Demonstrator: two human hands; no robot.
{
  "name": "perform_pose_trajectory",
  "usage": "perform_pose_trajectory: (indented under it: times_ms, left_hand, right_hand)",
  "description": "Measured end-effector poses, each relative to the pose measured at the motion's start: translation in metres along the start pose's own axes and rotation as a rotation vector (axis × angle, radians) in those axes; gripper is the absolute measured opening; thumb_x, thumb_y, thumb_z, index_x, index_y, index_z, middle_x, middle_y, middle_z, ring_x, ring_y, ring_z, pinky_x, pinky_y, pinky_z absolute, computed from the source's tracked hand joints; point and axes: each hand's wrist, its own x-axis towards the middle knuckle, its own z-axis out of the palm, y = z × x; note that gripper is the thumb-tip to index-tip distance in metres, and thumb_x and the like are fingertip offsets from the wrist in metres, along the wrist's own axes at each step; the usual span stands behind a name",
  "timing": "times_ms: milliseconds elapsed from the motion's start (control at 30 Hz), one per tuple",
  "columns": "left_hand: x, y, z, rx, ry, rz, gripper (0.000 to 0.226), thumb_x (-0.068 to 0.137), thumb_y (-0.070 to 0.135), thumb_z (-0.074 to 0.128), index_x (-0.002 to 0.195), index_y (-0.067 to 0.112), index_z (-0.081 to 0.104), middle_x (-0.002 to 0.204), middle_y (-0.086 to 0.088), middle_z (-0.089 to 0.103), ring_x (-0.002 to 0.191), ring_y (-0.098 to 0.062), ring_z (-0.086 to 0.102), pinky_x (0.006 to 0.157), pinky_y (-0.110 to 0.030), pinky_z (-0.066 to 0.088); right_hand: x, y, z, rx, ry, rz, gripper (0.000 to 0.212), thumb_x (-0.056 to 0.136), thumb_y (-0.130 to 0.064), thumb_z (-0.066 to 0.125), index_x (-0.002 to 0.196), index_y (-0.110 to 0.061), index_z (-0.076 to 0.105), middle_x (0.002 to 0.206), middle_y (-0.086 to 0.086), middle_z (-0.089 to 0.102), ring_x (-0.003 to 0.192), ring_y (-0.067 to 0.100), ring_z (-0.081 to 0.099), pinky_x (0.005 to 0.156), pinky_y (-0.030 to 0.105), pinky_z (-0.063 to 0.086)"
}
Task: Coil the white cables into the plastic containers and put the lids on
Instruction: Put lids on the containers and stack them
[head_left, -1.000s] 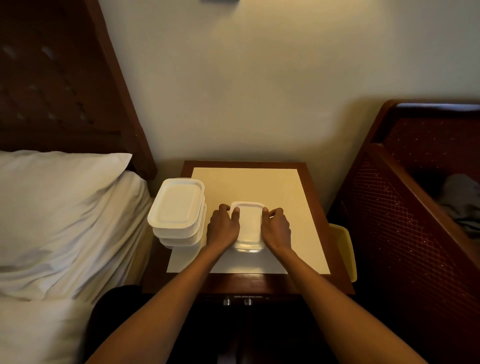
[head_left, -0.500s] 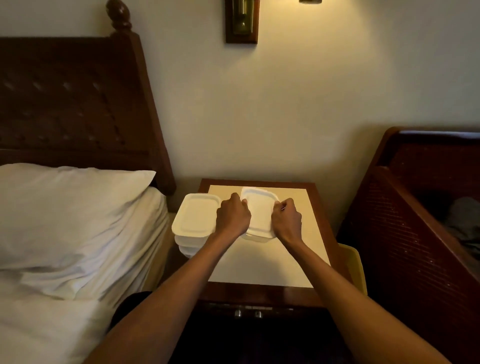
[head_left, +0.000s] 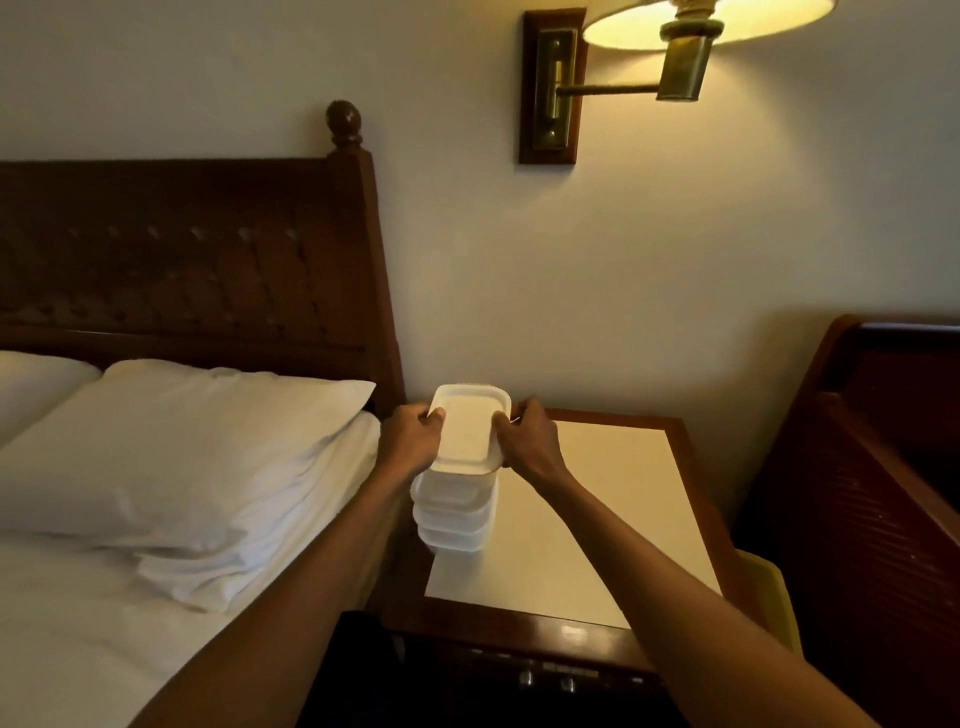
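At the near left of the table (head_left: 571, 545), a stack (head_left: 454, 519) of white containers stands by the edge next to the bed (head_left: 78, 623). Each container visible in the stack carries its lid.

Directly above the stack, the left hand (head_left: 410, 441) and right hand (head_left: 532, 444) hold one more lidded container (head_left: 467, 428), one hand per long side. The fingers (head_left: 435, 415) of both hands are curled round the rim and pinch it. Whether this container already sits on the stack or hangs just above it cannot be told.

Progress, as judged:
- No loose cable shows on the table, and no open container or spare lid is in view.
- Coiling and lidding therefore appear finished for every container seen (contents are hidden, so this cannot be confirmed).
- Remaining: seat the held container squarely on the stack and release both hands.

Beyond the hands lie a pillow (head_left: 182, 447), a dark headboard (head_left: 182, 260) and a lit wall lamp (head_left: 701, 26).
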Motion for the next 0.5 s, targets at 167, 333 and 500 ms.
perform_pose_trajectory:
  times_ms: [167, 333, 500]
  left_hand:
    - [0.002, -0.02, -0.005, -0.016, -0.038, -0.067, 0.031, 0.101, 0.032, 0.052, 0.081, 0.01, 0.061, 0.093, -0.019, 0.067, 0.084, -0.03, 0.059, 0.068, -0.03, 0.036]
    - [-0.005, -0.024, -0.002, -0.049, -0.104, -0.09, 0.037, 0.101, 0.031, 0.053, 0.105, -0.002, 0.068, 0.103, -0.023, 0.068, 0.089, -0.03, 0.06, 0.08, -0.039, 0.047]
    - [-0.015, -0.042, -0.013, -0.229, -0.141, -0.078, 0.039, 0.1, 0.046, 0.051, 0.119, 0.016, 0.067, 0.11, -0.005, 0.07, 0.102, -0.022, 0.063, 0.089, -0.036, 0.051]
  right_hand:
    - [-0.001, 0.002, 0.018, -0.041, -0.06, 0.006, 0.028, 0.093, -0.029, 0.06, 0.11, -0.012, 0.046, 0.107, 0.006, 0.058, 0.092, 0.024, 0.061, 0.077, 0.041, 0.059]
    - [-0.001, 0.018, 0.02, -0.079, -0.085, 0.057, 0.031, 0.094, -0.033, 0.059, 0.111, -0.012, 0.046, 0.112, 0.008, 0.059, 0.097, 0.026, 0.062, 0.084, 0.045, 0.058]
    - [-0.018, 0.03, 0.018, -0.03, -0.064, 0.047, 0.043, 0.1, -0.049, 0.041, 0.121, -0.011, 0.048, 0.115, 0.006, 0.059, 0.099, 0.025, 0.062, 0.085, 0.048, 0.056]
